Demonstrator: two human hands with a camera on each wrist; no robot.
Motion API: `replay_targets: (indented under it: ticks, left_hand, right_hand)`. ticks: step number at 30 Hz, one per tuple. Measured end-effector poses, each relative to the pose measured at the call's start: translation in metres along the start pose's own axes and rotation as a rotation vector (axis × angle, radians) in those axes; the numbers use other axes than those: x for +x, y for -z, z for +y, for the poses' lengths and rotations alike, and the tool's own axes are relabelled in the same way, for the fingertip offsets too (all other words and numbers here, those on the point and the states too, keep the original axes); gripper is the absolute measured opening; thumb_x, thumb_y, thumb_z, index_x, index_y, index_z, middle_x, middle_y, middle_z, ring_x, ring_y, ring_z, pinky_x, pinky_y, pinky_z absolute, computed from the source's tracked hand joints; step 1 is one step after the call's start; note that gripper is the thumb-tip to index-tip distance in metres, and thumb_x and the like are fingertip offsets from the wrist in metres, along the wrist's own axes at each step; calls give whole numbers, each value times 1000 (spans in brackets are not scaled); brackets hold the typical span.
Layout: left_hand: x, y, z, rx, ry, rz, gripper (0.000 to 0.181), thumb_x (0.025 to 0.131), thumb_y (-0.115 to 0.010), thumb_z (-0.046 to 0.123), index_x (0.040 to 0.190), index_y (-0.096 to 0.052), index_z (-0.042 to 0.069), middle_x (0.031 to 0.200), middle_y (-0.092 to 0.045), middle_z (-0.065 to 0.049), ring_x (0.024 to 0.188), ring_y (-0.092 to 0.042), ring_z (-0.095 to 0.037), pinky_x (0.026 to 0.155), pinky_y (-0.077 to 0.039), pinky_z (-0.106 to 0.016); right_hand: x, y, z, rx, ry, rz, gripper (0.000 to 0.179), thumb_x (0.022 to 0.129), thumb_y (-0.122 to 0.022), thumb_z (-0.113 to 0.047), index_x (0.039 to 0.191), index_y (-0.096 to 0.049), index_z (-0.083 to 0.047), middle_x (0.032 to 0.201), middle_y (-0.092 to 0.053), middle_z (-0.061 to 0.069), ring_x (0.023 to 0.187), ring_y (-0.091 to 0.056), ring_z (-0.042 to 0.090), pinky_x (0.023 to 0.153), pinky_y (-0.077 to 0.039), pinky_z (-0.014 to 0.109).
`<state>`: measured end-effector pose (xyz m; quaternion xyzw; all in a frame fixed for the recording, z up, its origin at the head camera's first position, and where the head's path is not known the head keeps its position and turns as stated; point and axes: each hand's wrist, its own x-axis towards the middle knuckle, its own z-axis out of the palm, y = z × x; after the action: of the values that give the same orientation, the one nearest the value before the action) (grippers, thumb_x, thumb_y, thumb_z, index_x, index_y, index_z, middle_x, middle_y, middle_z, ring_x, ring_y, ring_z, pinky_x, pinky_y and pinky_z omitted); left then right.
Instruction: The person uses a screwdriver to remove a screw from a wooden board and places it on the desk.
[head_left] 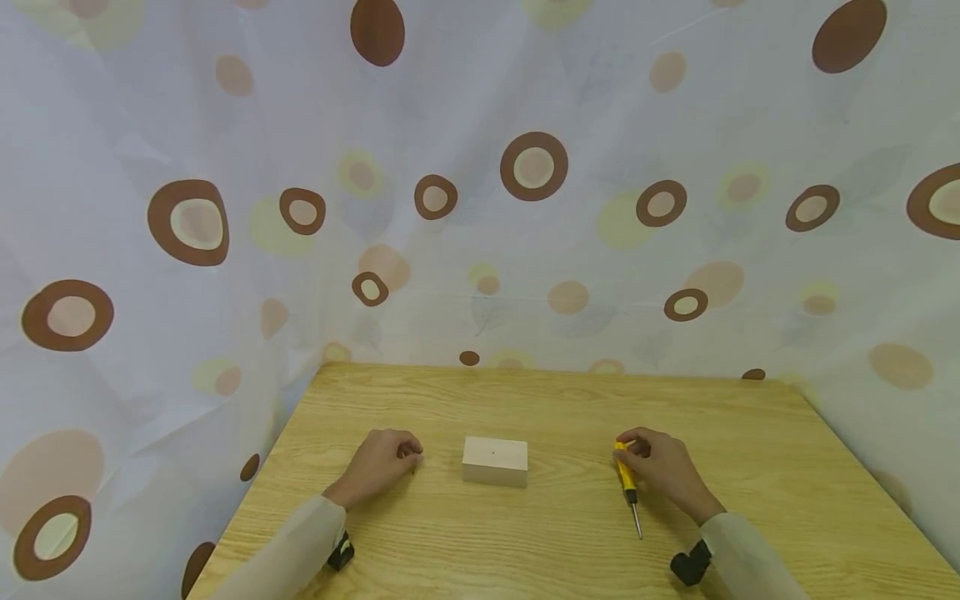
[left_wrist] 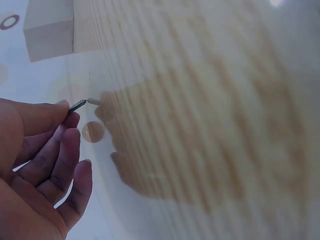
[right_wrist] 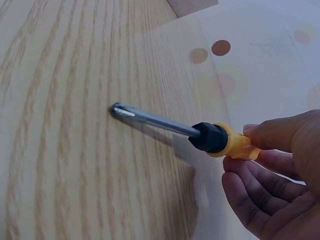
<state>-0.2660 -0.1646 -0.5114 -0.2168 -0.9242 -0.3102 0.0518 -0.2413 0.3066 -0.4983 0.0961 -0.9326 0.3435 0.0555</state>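
Between the thumb and fingertips of my left hand is a small dark metal screw, its tip pointing down close to the tabletop. Whether the tip touches the wood I cannot tell. My right hand pinches the yellow handle of a screwdriver near its end. The screwdriver's shaft slants toward the front of the table, past a black collar. A pale wooden block lies flat between the two hands, with a small dark hole in its top. Neither hand touches the block.
The wood-grain table stretches under both hands. A white curtain with brown and yellow spots hangs behind it and along both sides. Dark devices are strapped at the left wrist and the right wrist.
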Motion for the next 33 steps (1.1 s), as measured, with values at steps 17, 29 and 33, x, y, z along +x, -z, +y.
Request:
replay_targets:
  ticks: [17, 29, 33]
  left_hand:
    - [2, -1, 8, 63, 56, -39, 8, 92, -79, 16, 88, -76, 9, 81, -71, 6, 74, -65, -7, 68, -56, -32]
    - [4, -4, 8, 92, 74, -45, 6, 91, -79, 14, 88, -76, 9, 80, -71, 5, 68, -63, -5, 64, -55, -30]
    - [4, -2, 8, 94, 67, -41, 5, 94, -75, 13, 89, -77, 12, 80, -71, 6, 69, -62, -6, 64, -54, -30]
  right_hand:
    - [0, -7, -3, 45, -55, -75, 29, 95, -76, -21, 114, -71, 1, 91, -70, 3, 76, -64, 14, 59, -54, 27]
    - [-2, -7, -7, 14, -41, -92, 27, 95, -76, -19, 113, -72, 0, 97, -67, 7, 82, -65, 18, 60, -53, 27]
    - [-3, -5, -9, 56, -42, -114, 27, 97, -73, -16, 115, -70, 3, 98, -66, 9, 80, -66, 19, 58, -55, 28]
